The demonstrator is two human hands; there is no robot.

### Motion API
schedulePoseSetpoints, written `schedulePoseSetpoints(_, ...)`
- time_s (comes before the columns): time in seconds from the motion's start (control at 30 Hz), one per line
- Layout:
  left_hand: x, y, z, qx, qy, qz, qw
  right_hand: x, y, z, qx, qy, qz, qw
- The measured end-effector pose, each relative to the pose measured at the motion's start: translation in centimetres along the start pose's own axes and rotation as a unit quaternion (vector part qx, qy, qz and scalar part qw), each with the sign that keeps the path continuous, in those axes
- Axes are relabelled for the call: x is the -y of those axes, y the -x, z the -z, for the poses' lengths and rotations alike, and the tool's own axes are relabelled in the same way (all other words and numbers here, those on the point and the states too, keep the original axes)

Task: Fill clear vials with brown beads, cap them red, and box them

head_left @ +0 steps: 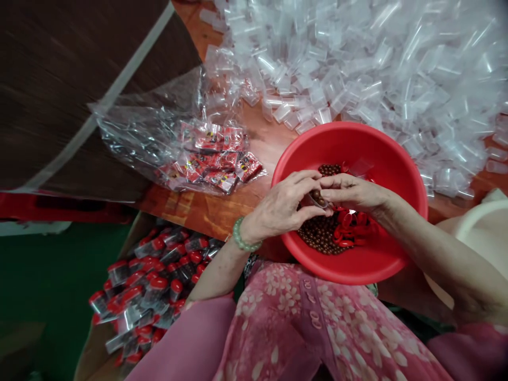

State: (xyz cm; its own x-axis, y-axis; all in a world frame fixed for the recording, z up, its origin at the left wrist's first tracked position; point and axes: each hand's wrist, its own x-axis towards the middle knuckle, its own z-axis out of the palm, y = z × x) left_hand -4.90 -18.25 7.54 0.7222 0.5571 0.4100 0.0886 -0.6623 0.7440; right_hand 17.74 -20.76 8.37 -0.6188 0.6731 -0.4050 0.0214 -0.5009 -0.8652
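Over the red basin (413, 174), my left hand (273, 206) is closed around a small clear plastic container (313, 202). Several shiny brown balls (318, 197) show at its opening. My right hand (353, 193) meets it from the other side, its fingers curled together against the container's opening; whatever they pinch is hidden. Below both hands, a heap of brown balls (323, 235) lies in the basin. Red plastic caps (355, 227) are piled beside the balls, on the right.
Loose clear plastic containers (357, 74) cover the table's far side. Left of the basin, red printed packets (218, 153) lie in and around a clear bag (146, 132). A cardboard box (93, 344) at lower left holds red-capped containers (151, 291). A pale tub (484, 227) stands at right.
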Motion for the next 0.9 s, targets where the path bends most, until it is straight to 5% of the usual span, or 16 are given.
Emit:
schedulePoseSetpoints(0.13,-1.1,0.3,-0.4,-0.038,0.065,0.045,0.996,0.9,1.3,-0.8,-0.068,0.08,0.0,0.994)
schedulePoseSetpoints(0.3,-2.1,0.7,-0.2,0.021,0.128,0.116,0.985,2.8,3.5,-2.1,-0.189,0.237,0.111,0.946)
schedulePoseSetpoints(0.5,-1.1,1.0,-1.1,0.024,0.163,0.128,0.978,3.5,3.5,-3.3,-0.106,0.338,0.173,0.919)
schedulePoseSetpoints(0.8,-0.9,1.4,-1.4,0.029,0.207,0.144,0.967,1.6,2.3,-3.0,-0.119,0.21,0.147,0.959)
schedulePoseSetpoints(0.9,-1.0,1.4,-1.3,0.008,0.259,0.164,0.952,1.9,2.7,-2.4,-0.099,0.242,0.093,0.961)
